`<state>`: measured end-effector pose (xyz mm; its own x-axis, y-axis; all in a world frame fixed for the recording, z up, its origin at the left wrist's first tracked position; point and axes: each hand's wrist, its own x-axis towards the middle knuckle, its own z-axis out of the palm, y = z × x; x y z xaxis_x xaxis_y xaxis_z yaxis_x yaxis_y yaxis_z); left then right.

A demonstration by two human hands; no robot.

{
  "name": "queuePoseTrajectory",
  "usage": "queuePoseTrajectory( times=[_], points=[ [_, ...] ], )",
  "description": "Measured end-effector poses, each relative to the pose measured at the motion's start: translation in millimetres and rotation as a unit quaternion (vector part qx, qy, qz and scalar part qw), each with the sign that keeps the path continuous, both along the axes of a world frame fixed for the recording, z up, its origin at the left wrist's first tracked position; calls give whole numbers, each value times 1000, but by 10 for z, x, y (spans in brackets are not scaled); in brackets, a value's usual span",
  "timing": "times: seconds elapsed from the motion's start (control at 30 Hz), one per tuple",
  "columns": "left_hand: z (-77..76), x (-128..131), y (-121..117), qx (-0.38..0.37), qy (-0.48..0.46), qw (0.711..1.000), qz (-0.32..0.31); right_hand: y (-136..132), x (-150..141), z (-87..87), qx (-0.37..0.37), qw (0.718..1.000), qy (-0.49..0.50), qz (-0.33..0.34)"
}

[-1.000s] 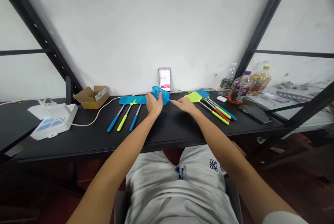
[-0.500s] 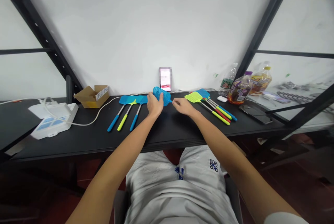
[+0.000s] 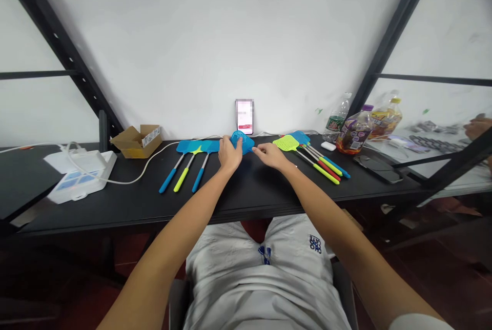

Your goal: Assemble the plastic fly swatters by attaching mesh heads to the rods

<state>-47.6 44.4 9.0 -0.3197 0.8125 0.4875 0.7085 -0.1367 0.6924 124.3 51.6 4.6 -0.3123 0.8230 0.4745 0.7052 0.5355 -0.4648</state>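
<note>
On the black desk [image 3: 115,207], a blue fly swatter [image 3: 241,142] lies under the left hand [image 3: 230,155], whose fingers [image 3: 236,141] close on its mesh head. The right hand [image 3: 271,156] lies open, fingertips just beside that head. White shorts [image 3: 303,263] show blue lettering [image 3: 314,244] beginning "CHO".

The middle swatter [image 3: 241,141] is bright blue, patterned with a fine mesh grid; the right swatter [image 3: 286,142] is lime yellow, beside red, yellow and blue handles [image 3: 326,169] on a black tabletop [image 3: 115,212].
</note>
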Motion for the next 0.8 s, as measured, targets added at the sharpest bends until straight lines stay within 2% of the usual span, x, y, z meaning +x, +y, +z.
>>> queuePoseTrajectory(
  times=[0.13, 0.4, 0.57, 0.8],
  points=[
    [3, -4, 0, -8, 9, 1000, 0, -24, -9, 61, 7, 999, 40, -34],
    [28, 8, -31, -16, 14, 1000, 1, -66, 13, 169, 56, 986, 145, -57],
    [34, 4, -35, -21, 17, 1000, 1, -73, 69, 235, 83, 969, 224, -58],
    [16, -5, -11, -15, 18, 1000, 1, -102, 68, 267, 71, 964, 252, -46]
  ],
)
